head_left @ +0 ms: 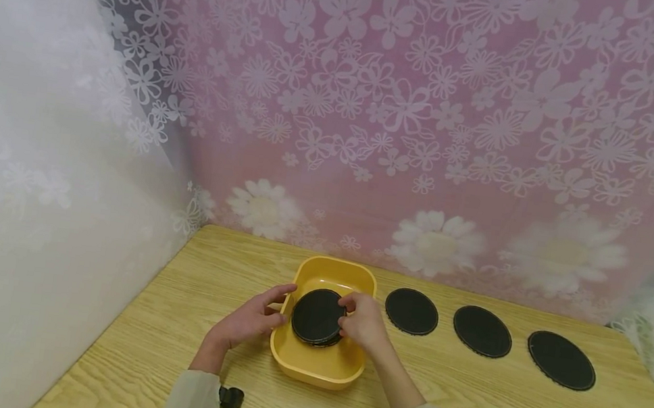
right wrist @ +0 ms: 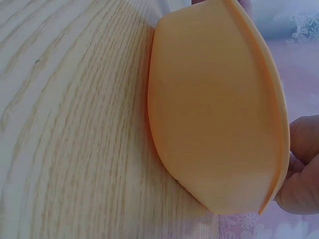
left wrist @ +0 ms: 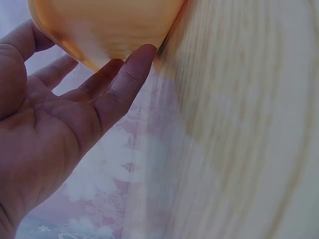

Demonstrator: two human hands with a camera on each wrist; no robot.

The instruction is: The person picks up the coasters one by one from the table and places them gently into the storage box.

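Observation:
A yellow rectangular basin with rounded corners stands on the wooden table. Inside it lies a small pile of black round coasters, the top one flat and facing up. My right hand reaches over the basin's right side and pinches the pile's right edge between thumb and fingers; how many coasters it grips is hidden. At the basin's left side, my left hand rests with loosely extended fingers against the rim and outer wall. In the left wrist view, the thumb touches the basin's wall.
To the right of the basin, three more black coasters lie in a row: a near one, a middle one and a far one. A flowered curtain hangs along the table's back edge, and a pale curtain hangs at the left.

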